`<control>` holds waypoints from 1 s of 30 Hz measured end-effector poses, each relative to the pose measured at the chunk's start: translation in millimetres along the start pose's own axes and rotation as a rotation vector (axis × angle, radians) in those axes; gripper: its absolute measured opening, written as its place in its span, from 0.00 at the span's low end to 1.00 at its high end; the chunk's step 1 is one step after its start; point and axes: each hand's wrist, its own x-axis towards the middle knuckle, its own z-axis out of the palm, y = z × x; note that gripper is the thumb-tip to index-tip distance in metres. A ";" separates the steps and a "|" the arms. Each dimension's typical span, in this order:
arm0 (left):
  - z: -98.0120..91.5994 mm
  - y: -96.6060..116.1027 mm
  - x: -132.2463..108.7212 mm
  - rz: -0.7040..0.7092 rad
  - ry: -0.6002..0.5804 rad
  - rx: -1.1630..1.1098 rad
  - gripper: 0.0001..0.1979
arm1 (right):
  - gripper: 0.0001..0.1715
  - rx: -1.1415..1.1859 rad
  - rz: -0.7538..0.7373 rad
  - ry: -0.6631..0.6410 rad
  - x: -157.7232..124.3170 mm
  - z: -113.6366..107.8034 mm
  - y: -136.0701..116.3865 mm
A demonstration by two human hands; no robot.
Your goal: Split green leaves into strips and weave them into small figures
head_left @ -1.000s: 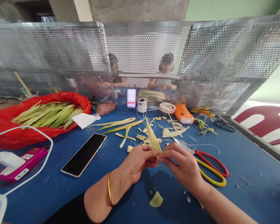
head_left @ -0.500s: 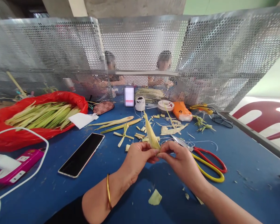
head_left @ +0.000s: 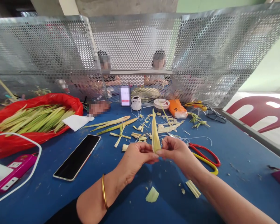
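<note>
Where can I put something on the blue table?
Mostly bare: between the white cable and black rectangular phone, and right of the red-and-yellow-handled metal scissors. Crowded: beyond the bare left hand and bare right hand, among pale leaf pieces.

Phone [head_left: 78,157] left of husk [head_left: 155,137], scissors [head_left: 204,147] right; spool [head_left: 136,104] behind.

Bright, diffuse light fills the view, washing out the pale wall [head_left: 274,67] near three o'clock; the corner at ten o'clock is dim. Glare streaks the perforated screen [head_left: 140,43] at twelve, hazing what lies behind. Soft shadows darken the blue table [head_left: 121,205] at six. Wide-angle distortion stretches the edges; pixelation masks patches at nine and one.
</note>
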 end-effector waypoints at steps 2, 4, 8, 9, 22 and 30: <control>0.3 1.6 -0.7 -0.009 -0.012 -0.010 0.14 | 0.18 0.098 0.014 -0.030 -0.2 0.7 -0.7; 0.8 2.8 -1.5 -0.023 -0.028 -0.010 0.14 | 0.19 0.120 0.026 -0.034 -0.4 1.2 -0.7; 1.9 2.9 -2.2 -0.034 -0.019 0.009 0.10 | 0.20 0.054 0.035 -0.029 -0.1 1.8 0.2; 1.9 2.7 -2.1 -0.039 -0.002 0.001 0.10 | 0.19 0.019 0.000 -0.019 -0.1 1.7 0.2; -2.7 4.5 -1.6 -0.128 0.067 -0.144 0.05 | 0.06 -0.469 -0.750 0.093 -4.5 -1.4 1.1; -5.0 4.4 -1.1 -0.143 0.021 -0.163 0.07 | 0.09 -0.575 -0.837 0.041 -4.5 -5.3 0.0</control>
